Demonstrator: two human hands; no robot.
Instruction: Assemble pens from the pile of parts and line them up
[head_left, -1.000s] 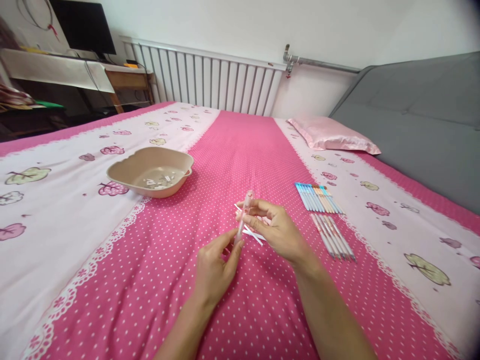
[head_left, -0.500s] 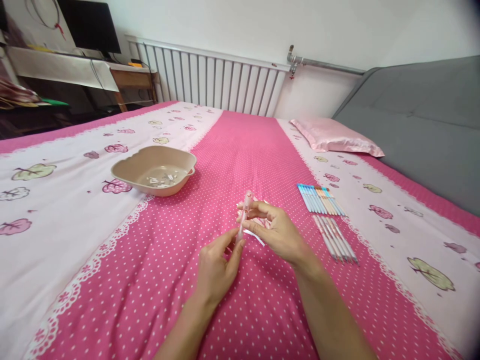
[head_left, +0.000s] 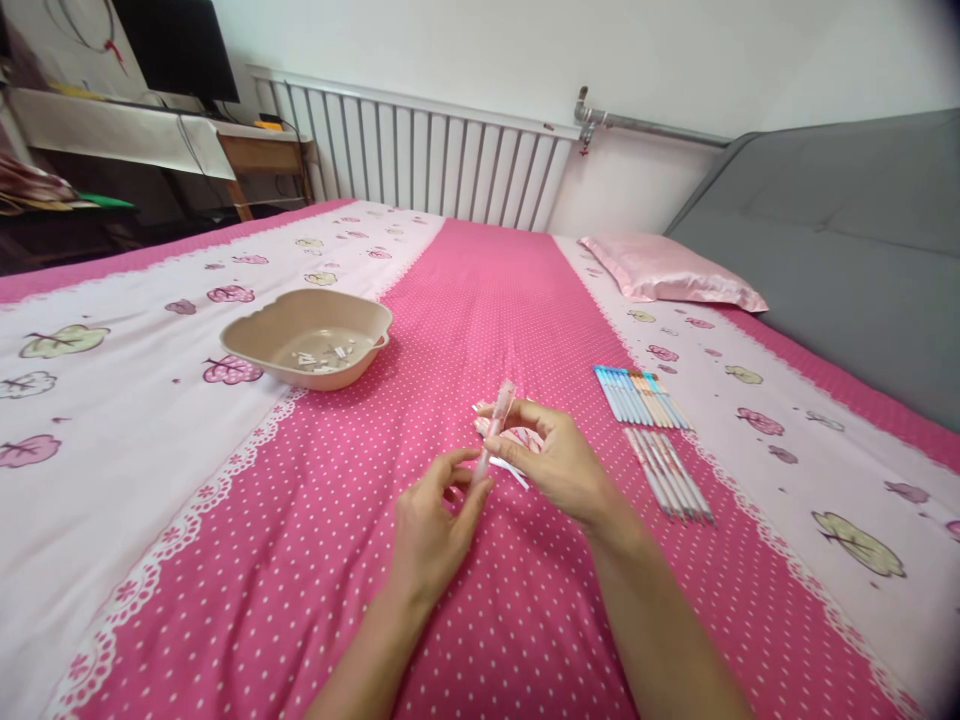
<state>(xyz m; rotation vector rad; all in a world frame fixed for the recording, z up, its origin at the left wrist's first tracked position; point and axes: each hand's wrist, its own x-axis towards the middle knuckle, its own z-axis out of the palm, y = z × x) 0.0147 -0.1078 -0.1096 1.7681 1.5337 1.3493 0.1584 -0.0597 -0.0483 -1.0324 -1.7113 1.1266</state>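
A slim pink pen (head_left: 501, 408) tilts upright between my two hands over the bed. My left hand (head_left: 439, 515) pinches its lower end between thumb and fingers. Higher up, my right hand (head_left: 551, 450) closes thumb and fingers on the barrel, where a clear film or sleeve seems to stand off the pen's top. Behind and below my right hand lie pink-and-white pieces (head_left: 525, 437), partly hidden, with thin white strips (head_left: 511, 472) beside them. To the right rest a row of blue and peach pens (head_left: 641, 400) and a row of white-and-pink pens (head_left: 670, 475).
A beige basin (head_left: 307, 340) holding small white scraps sits on the pink dotted bedspread (head_left: 495, 290) at left. At the back right are a pink pillow (head_left: 675, 268) and a grey headboard (head_left: 847, 220). A radiator (head_left: 420, 150) lines the wall.
The pen's top has leaned a little to the right, and my right fingers have shifted slightly on it. Both hands keep hold of it.
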